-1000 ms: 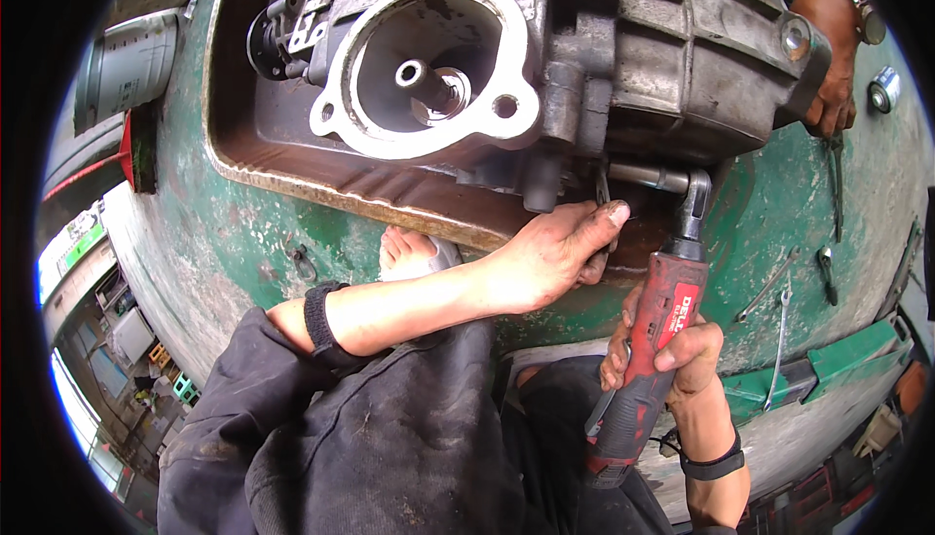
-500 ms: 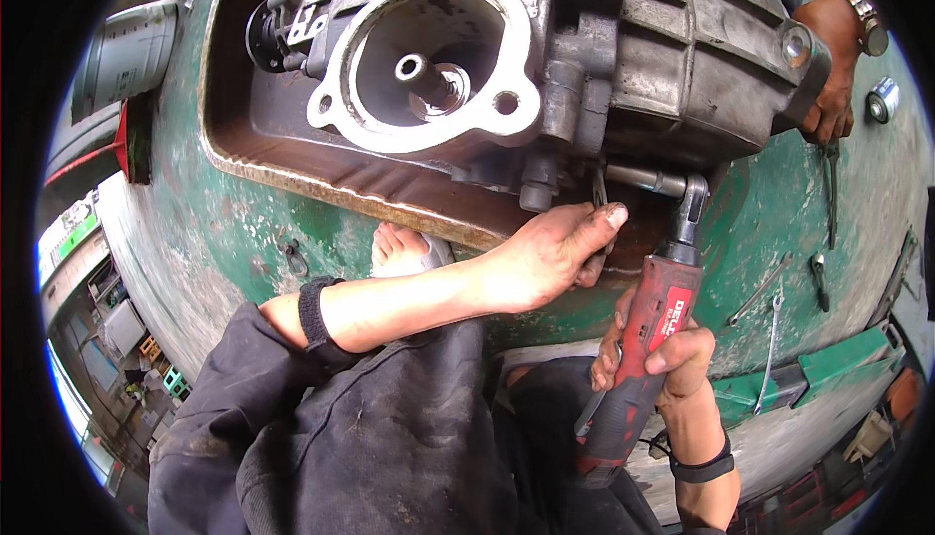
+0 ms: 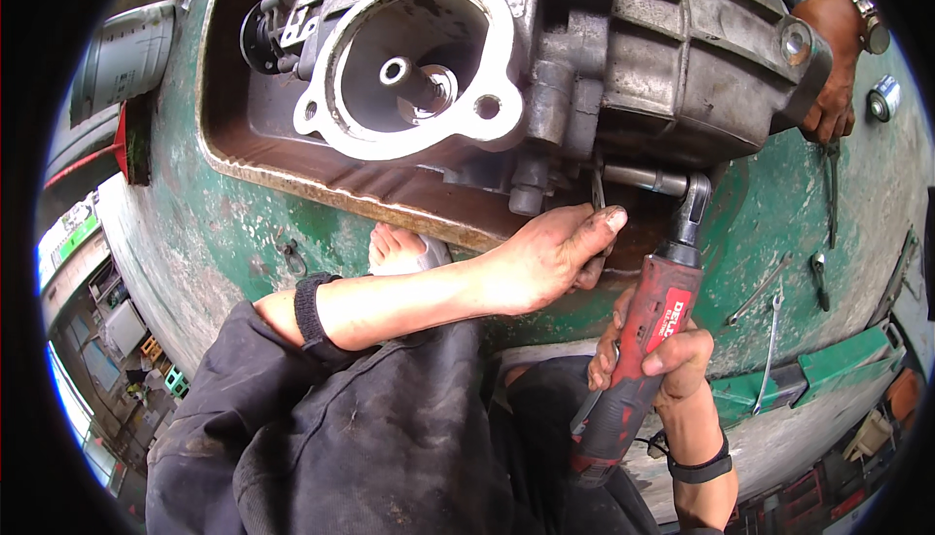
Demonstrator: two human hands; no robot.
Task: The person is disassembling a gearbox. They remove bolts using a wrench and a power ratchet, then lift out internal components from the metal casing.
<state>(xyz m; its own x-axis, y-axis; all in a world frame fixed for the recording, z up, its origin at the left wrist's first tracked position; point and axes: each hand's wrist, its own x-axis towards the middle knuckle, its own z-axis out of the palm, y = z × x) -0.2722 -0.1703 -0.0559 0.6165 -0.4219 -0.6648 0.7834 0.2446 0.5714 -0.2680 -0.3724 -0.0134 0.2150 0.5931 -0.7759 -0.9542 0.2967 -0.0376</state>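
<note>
R hand (image 3: 654, 360) gripping ratchet (image 3: 643, 365) (upright)

Cast-metal gearbox (image 3: 623, 58) matt, greasy; ratchet (image 3: 643, 340) red plastic; bench (image 3: 779, 214) chipped green paint.

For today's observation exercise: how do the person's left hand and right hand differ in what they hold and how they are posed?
The left hand reaches forward, fingers stretched, steadying a slim wrench at the underside of the gearbox casing; the right hand sits lower and nearer the body, fist wrapped around the red power ratchet. The left hand's tool is thin bare metal; the right hand's is thick and red. Both wrists wear black bands, and both tools meet at the same fitting.
</note>
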